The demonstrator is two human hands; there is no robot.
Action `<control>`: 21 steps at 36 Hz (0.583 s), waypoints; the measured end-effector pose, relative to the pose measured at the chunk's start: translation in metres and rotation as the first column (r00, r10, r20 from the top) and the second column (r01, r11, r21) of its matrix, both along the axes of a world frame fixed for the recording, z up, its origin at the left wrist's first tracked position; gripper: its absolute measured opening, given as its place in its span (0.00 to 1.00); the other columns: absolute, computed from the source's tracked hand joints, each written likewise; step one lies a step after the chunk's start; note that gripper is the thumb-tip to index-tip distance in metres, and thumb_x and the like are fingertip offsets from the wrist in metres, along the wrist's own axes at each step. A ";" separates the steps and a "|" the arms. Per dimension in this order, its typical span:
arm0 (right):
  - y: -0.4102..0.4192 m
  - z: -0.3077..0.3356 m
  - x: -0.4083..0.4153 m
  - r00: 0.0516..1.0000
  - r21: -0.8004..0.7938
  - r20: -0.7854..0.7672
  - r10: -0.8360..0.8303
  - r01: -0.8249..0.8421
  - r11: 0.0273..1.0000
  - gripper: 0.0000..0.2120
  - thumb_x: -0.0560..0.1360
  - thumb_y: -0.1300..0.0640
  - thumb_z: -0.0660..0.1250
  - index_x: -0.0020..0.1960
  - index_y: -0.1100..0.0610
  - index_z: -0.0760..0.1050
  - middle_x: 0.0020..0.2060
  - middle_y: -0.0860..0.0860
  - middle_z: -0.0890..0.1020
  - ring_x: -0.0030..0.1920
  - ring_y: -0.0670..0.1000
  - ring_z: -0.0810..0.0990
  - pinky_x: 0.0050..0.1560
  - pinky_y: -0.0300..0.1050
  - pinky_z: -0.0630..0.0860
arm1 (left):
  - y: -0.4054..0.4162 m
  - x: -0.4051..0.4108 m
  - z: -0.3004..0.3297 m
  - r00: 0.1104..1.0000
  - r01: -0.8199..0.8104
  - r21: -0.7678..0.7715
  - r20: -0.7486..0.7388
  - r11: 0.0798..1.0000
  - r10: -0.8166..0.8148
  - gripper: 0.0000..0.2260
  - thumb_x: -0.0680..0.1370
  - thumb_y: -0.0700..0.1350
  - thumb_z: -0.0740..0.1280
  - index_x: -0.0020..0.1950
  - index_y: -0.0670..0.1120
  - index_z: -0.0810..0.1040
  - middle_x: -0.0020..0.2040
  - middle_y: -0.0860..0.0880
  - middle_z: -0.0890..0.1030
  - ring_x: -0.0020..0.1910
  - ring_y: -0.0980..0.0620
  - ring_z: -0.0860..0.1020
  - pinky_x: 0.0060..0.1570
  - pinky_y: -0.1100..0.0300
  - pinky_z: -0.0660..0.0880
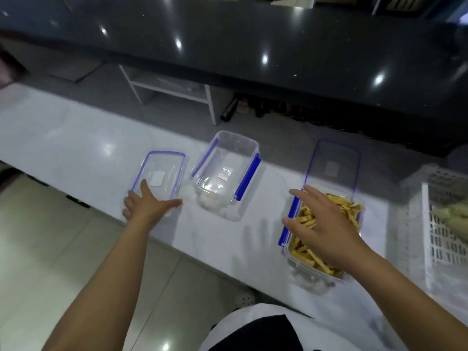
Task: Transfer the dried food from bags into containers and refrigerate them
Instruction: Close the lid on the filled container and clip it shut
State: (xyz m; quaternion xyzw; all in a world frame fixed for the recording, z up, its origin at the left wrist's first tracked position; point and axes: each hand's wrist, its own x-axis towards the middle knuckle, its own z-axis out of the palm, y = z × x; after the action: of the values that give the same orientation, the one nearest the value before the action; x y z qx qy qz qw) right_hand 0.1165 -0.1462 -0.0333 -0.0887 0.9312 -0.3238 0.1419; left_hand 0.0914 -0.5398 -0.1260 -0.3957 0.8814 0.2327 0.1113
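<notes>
Setting: kitchen aisle, dark glossy worktop behind, white counter [76, 148] in front carrying everything.
Basket: white slatted basket [440, 239] at counter's right end, pale item inside, too blurred to name.
Filled container: clear box [326, 269] with blue clips, loaded with yellow dried sticks [304, 252], sits near the counter's front edge. Its lid [334, 165] lies just behind it.
Second container: clear container [228, 173] mid-counter, white pieces [215, 201] bunched at its near end.
Spare lid: blue-rimmed lid [162, 178] flat, left of that container.
Left hand [149, 206]: spread flat on the spare lid's near edge, nothing clamped.
Right hand [321, 224]: fingers splayed over the sticks, not closed on anything.
Handling: boxes look light, rigid, slick; grip the side walls, not the loose clips. Sticks look brittle, so press gently.
Room: counter is narrow; filled box close to the drop. Free span between the two boxes and far left.
</notes>
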 end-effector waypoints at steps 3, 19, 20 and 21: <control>-0.003 0.000 0.001 1.000 0.006 0.008 -0.027 0.026 1.000 0.30 0.77 0.38 0.65 0.76 0.38 0.61 0.80 0.43 0.57 0.79 0.48 0.55 0.75 0.52 0.58 | -0.007 -0.005 -0.003 0.999 0.037 -0.045 -0.011 0.998 -0.037 0.57 0.62 0.71 0.76 0.80 0.57 0.46 0.80 0.38 0.50 0.78 0.34 0.51 0.74 0.38 0.52; 0.029 0.004 -0.084 0.898 -0.030 -0.040 -0.439 0.438 0.898 0.32 0.73 0.41 0.72 0.73 0.48 0.69 0.72 0.53 0.71 0.67 0.55 0.72 0.57 0.49 0.70 | 0.010 -0.021 0.029 0.936 0.269 -0.100 -0.207 0.958 -0.285 0.41 0.73 0.60 0.73 0.80 0.57 0.57 0.82 0.43 0.53 0.79 0.38 0.52 0.73 0.37 0.54; 0.032 0.001 -0.096 0.887 -0.002 0.007 -0.462 0.462 0.887 0.36 0.72 0.39 0.73 0.75 0.48 0.66 0.73 0.55 0.70 0.68 0.58 0.72 0.58 0.52 0.73 | 0.024 -0.019 0.032 0.906 0.316 -0.098 -0.265 0.944 -0.331 0.39 0.74 0.59 0.73 0.80 0.57 0.57 0.82 0.44 0.53 0.79 0.39 0.51 0.74 0.37 0.54; 0.034 -0.003 -0.108 0.874 0.035 0.059 -0.482 0.481 0.876 0.41 0.70 0.38 0.74 0.77 0.49 0.63 0.75 0.56 0.67 0.70 0.60 0.70 0.62 0.56 0.73 | 0.038 -0.017 0.033 0.871 0.378 -0.098 -0.300 0.920 -0.390 0.39 0.74 0.58 0.72 0.80 0.58 0.57 0.82 0.45 0.52 0.80 0.40 0.50 0.74 0.38 0.52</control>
State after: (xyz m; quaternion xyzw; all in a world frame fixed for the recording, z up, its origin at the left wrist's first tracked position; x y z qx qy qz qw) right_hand 0.0085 -0.1125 -0.0362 0.1577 0.9219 -0.3426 0.0885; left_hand 0.0747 -0.5016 -0.0930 -0.1725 0.9527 0.2501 0.0067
